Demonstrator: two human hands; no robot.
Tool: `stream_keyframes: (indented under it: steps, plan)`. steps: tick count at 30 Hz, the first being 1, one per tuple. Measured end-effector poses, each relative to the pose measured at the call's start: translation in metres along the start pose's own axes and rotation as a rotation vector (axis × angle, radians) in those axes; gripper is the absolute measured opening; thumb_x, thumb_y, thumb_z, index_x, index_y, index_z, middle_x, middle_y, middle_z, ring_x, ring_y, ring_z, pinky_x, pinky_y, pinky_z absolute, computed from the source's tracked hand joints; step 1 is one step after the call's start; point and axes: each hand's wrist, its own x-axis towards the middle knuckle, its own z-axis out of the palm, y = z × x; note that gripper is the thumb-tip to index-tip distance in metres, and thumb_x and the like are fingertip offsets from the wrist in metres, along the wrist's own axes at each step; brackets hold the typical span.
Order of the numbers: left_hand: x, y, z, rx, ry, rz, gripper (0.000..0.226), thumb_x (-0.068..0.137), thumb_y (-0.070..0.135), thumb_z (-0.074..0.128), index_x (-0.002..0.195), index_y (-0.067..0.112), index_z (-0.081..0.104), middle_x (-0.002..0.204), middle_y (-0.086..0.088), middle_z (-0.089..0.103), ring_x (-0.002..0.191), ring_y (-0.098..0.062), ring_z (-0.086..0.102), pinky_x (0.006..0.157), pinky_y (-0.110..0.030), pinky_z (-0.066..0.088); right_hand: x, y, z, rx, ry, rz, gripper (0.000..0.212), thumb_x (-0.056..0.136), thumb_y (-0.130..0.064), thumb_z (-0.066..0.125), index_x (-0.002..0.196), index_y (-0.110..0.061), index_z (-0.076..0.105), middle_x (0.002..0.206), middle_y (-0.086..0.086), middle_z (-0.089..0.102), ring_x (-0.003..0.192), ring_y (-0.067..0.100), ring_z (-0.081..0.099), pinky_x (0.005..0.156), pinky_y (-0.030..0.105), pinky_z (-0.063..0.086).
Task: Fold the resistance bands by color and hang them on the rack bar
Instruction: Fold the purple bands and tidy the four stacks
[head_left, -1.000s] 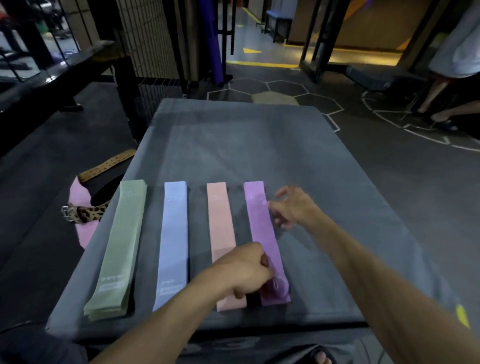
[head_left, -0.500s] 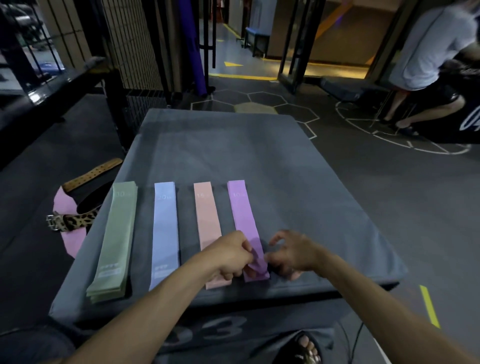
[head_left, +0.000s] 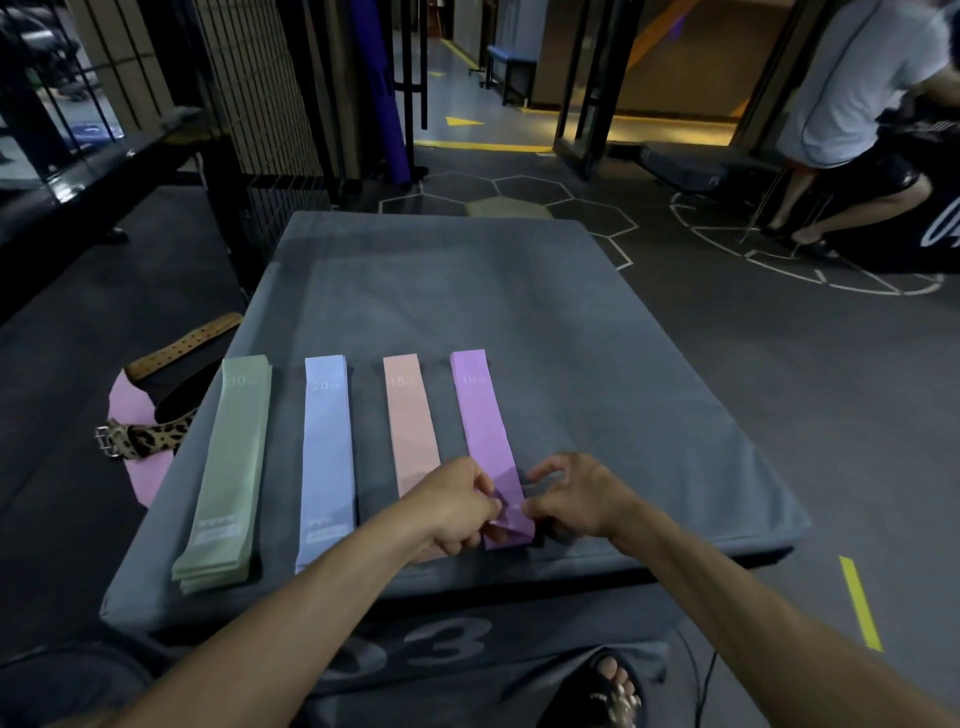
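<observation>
While the flat purple elastic band's (head_left: 488, 441) near end is pinched by left hand (head_left: 457, 506) and right hand (head_left: 574, 501), folding is begun; lifting it over is judged next.

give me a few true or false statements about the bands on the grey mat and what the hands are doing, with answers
1. Both hands pinch the near end of the flat purple resistance band. True: the left hand and right hand hold it there.
2. The flat green resistance band stack lies furthest to the left. True.
3. The flat peach resistance band lies between the green and the flat light blue resistance band. False: it lies between the blue and the purple.
4. The purple band is marked 20. False: it reads 10; the blue reads 20.
5. The leopard-print belt lies on the padded grey mat. False: it lies beside the mat, to its left.
</observation>
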Motion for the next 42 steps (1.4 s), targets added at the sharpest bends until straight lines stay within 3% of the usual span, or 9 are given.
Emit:
stream_keyframes:
  steps: [4,8,10,13,17,21,25,31,42]
  plan:
    - [-0.006,0.003,-0.001,0.274,0.000,0.077,0.013,0.099,0.017,0.052,0.089,0.018,0.061,0.078,-0.001,0.078,0.051,-0.011,0.052,0.049,-0.022,0.039,0.005,0.006,0.003,-0.021,0.022,-0.027,0.040,0.072,-0.016,0.082,0.109,-0.014,0.067,0.071,0.007,0.069,0.045,0.008,0.053,0.050,0.021,0.042]
    - [-0.013,0.008,-0.004,0.438,-0.016,0.132,0.021,0.102,0.026,0.051,0.102,0.013,0.067,0.083,0.002,0.079,0.085,-0.015,0.068,0.072,-0.028,0.051,0.009,0.009,0.005,-0.051,0.042,-0.062,0.037,0.072,-0.022,0.084,0.105,-0.017,0.066,0.072,0.004,0.068,0.047,0.004,0.052,0.050,0.016,0.040]
    - [-0.013,0.009,-0.006,0.450,-0.027,0.145,0.021,0.102,0.028,0.051,0.103,0.014,0.066,0.082,0.003,0.079,0.092,-0.018,0.070,0.082,-0.032,0.055,0.011,0.010,0.004,-0.079,0.035,-0.076,0.031,0.074,-0.024,0.083,0.098,-0.021,0.065,0.074,0.002,0.069,0.049,0.004,0.054,0.055,0.018,0.042]
    - [-0.008,0.010,-0.009,0.449,0.005,0.185,0.015,0.101,0.027,0.052,0.104,0.016,0.062,0.084,0.001,0.079,0.091,-0.018,0.067,0.076,-0.031,0.051,0.025,0.008,-0.002,-0.049,0.033,-0.098,0.017,0.077,-0.024,0.081,0.085,-0.023,0.066,0.069,0.000,0.070,0.046,0.002,0.055,0.061,0.023,0.046]
    - [0.008,0.008,-0.020,0.467,0.104,0.283,0.003,0.099,0.025,0.055,0.100,0.022,0.057,0.094,0.000,0.070,0.087,-0.022,0.062,0.072,-0.035,0.050,0.065,-0.025,-0.021,-0.158,0.135,-0.187,0.007,0.083,-0.018,0.073,0.090,-0.020,0.072,0.073,0.001,0.072,0.058,0.006,0.062,0.064,0.019,0.044]
    - [0.030,0.004,-0.031,0.739,0.254,0.449,0.009,0.097,0.024,0.054,0.106,0.024,0.056,0.105,-0.004,0.067,0.093,-0.030,0.060,0.074,-0.040,0.052,0.130,-0.071,-0.030,-0.316,0.242,-0.332,0.017,0.086,-0.017,0.066,0.100,-0.021,0.074,0.090,0.003,0.077,0.087,0.021,0.071,0.080,0.026,0.054]
    - [0.049,-0.001,-0.041,0.865,0.283,0.532,0.026,0.096,0.017,0.057,0.121,0.020,0.059,0.113,-0.004,0.057,0.105,-0.031,0.055,0.078,-0.045,0.051,0.186,-0.099,-0.027,-0.501,0.218,-0.460,0.029,0.085,-0.017,0.066,0.113,-0.017,0.071,0.116,0.007,0.071,0.107,0.027,0.065,0.094,0.032,0.051]
    - [0.062,-0.013,-0.045,0.951,0.312,0.629,0.045,0.093,0.012,0.062,0.136,0.026,0.058,0.119,-0.001,0.053,0.108,-0.026,0.041,0.083,-0.039,0.040,0.222,-0.108,-0.025,-0.613,0.090,-0.513,0.016,0.086,-0.025,0.071,0.100,-0.017,0.073,0.101,0.005,0.075,0.093,0.025,0.068,0.087,0.037,0.055]
    - [0.067,-0.009,-0.042,0.934,0.315,0.604,0.043,0.096,0.011,0.059,0.136,0.027,0.058,0.112,-0.001,0.055,0.102,-0.025,0.044,0.086,-0.038,0.037,0.223,-0.122,-0.030,-0.634,0.040,-0.498,0.008,0.081,-0.023,0.077,0.088,-0.025,0.074,0.093,-0.002,0.075,0.089,0.019,0.069,0.086,0.036,0.057]
